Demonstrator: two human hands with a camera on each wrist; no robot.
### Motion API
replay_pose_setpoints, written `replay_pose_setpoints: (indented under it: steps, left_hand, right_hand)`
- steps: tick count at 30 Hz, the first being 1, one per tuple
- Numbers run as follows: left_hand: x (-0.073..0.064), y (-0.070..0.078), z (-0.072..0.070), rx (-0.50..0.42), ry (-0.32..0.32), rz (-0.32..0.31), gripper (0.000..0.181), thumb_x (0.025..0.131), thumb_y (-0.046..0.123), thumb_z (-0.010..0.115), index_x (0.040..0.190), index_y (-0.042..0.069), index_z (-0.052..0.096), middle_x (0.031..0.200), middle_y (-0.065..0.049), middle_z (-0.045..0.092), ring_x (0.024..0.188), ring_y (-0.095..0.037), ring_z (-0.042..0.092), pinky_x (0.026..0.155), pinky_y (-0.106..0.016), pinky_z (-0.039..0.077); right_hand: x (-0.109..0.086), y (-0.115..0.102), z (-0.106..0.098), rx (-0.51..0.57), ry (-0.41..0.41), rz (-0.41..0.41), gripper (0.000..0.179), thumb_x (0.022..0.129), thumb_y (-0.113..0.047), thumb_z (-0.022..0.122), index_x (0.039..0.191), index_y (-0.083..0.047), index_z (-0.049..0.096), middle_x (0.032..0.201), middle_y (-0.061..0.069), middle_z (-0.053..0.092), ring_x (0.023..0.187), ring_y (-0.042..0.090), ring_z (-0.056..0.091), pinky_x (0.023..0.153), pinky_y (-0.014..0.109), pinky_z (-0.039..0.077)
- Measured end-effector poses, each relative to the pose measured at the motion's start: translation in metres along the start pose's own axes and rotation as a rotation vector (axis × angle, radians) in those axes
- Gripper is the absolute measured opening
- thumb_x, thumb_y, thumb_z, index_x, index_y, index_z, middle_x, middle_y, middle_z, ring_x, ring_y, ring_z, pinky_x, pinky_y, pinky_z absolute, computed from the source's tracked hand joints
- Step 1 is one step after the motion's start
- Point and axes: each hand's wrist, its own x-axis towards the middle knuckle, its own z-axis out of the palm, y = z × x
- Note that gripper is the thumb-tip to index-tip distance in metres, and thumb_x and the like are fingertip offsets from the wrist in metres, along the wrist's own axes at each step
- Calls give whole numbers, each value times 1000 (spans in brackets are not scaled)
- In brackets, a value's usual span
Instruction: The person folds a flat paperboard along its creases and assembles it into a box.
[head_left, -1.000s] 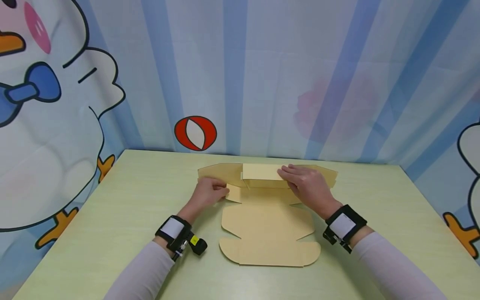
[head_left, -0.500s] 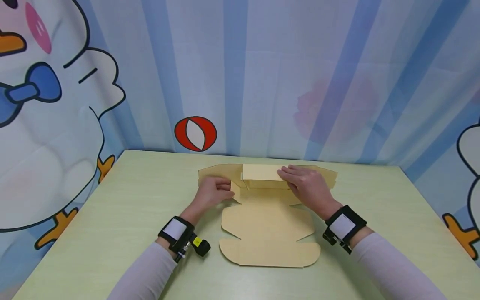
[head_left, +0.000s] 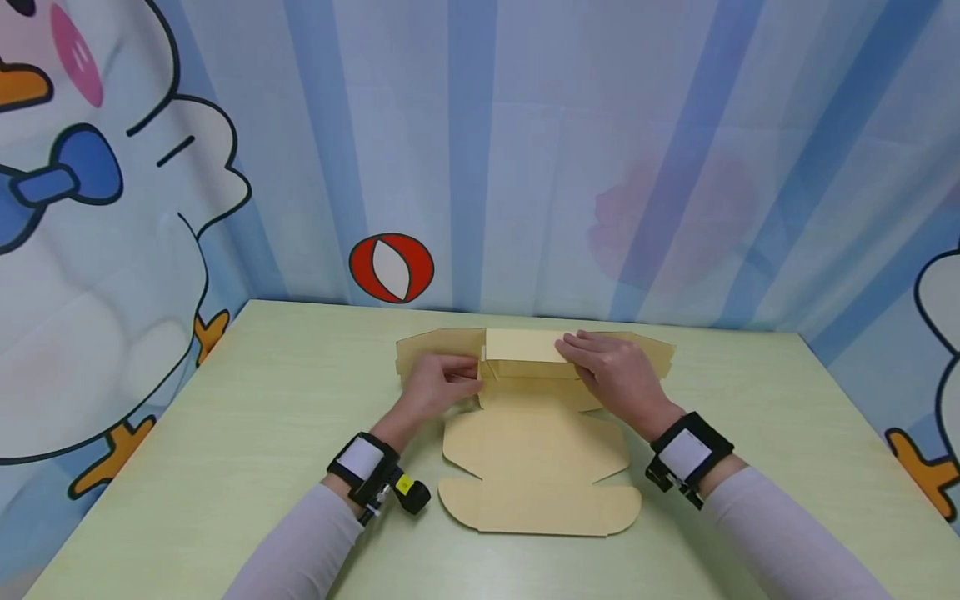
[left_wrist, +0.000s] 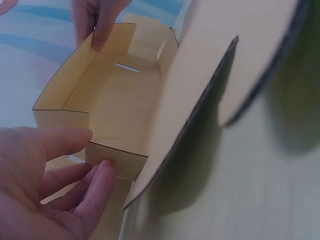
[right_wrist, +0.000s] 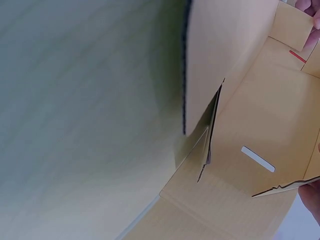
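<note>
A tan cardboard box blank (head_left: 536, 446) lies partly folded on the table, its far end standing up as a shallow wall. My left hand (head_left: 442, 383) is at the left end of that wall. In the left wrist view its fingers (left_wrist: 102, 180) press against the outer face of a small side flap (left_wrist: 117, 159), which stands upright beside the wall's folded tab (left_wrist: 60, 119). My right hand (head_left: 618, 375) grips the right part of the raised far wall, thumb on the inner side. A narrow slot (right_wrist: 258, 159) shows in the panel in the right wrist view.
The pale table (head_left: 225, 450) extends around the cardboard. Behind it hangs a striped blue curtain (head_left: 525, 167) with cartoon prints. Rounded flaps (head_left: 457, 504) of the blank lie toward the near side of the table.
My left hand has moved right and slightly inward, turning the left side flap from nearly flat to upright. The right hand stays in place on the far wall.
</note>
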Motion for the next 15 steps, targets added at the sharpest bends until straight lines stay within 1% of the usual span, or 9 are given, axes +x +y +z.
replay_pose_setpoints:
  steps: [4, 6, 11, 14, 15]
  left_hand:
    - [2, 2, 4, 23, -32, 52, 37, 86, 12, 76, 121, 1, 70, 108, -16, 74, 94, -25, 71, 79, -30, 60]
    - [3, 2, 6, 40, -45, 78, 35, 86, 12, 76, 119, 2, 71, 107, -15, 74, 93, -25, 70, 79, -30, 60]
    - [5, 5, 10, 118, -74, 132, 19, 86, 15, 76, 102, 5, 76, 99, -11, 75, 84, -19, 69, 70, -25, 56]
    - [7, 6, 12, 149, -92, 138, 13, 86, 17, 76, 94, 6, 76, 95, -9, 75, 81, -18, 68, 66, -22, 54]
    - [8, 6, 13, 154, -96, 133, 13, 86, 17, 76, 93, 7, 76, 95, -8, 75, 81, -17, 67, 65, -22, 53]
  right_hand:
    - [0, 0, 0, -2, 3, -1, 40, 77, -1, 81, 117, -9, 74, 111, 11, 75, 102, 28, 73, 83, 43, 60]
    - [0, 0, 0, -1, 7, -5, 40, 77, -1, 81, 116, -9, 74, 111, 11, 75, 102, 28, 73, 83, 43, 60]
    - [-1, 1, 1, -4, 18, -15, 40, 77, -2, 81, 116, -9, 74, 111, 11, 75, 101, 28, 73, 82, 42, 60]
    - [-2, 1, 2, -5, 19, -12, 40, 78, -2, 81, 116, -9, 74, 111, 11, 75, 102, 28, 73, 82, 43, 60]
    - [-2, 1, 2, -7, 20, -11, 40, 78, -2, 81, 116, -9, 74, 110, 11, 75, 102, 28, 73, 82, 43, 60]
